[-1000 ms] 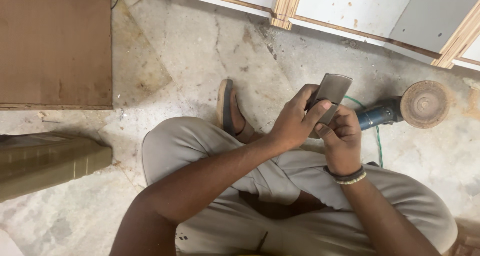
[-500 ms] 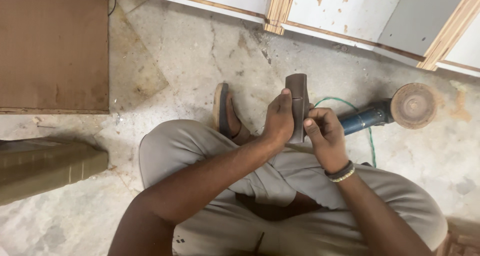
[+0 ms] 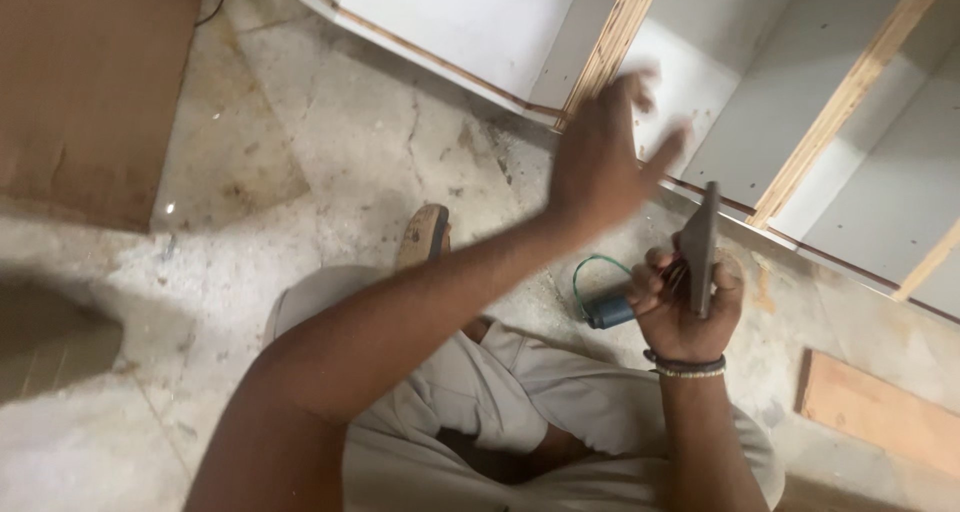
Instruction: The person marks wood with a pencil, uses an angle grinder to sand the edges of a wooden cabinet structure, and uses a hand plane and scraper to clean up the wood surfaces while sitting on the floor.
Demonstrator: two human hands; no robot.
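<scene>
The flat piece (image 3: pixel 700 247) gripped in the right hand (image 3: pixel 680 307) is dark grey, and the wrist below that hand wears a black and pale beaded band (image 3: pixel 686 366). Just left of that hand lies a blue tool body (image 3: pixel 608 312) with a green cord (image 3: pixel 590 270). Behind the raised left hand (image 3: pixel 600 162) stand white panels (image 3: pixel 460 17) edged in tan striped plywood (image 3: pixel 610 47).

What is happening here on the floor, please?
A person sits on a dusty concrete floor beside white cabinet panels with plywood edges. The right hand grips a thin dark flat piece, held upright. The left hand is raised in front, open and blurred, holding nothing. A blue power tool with a green cord lies behind the right hand.
</scene>
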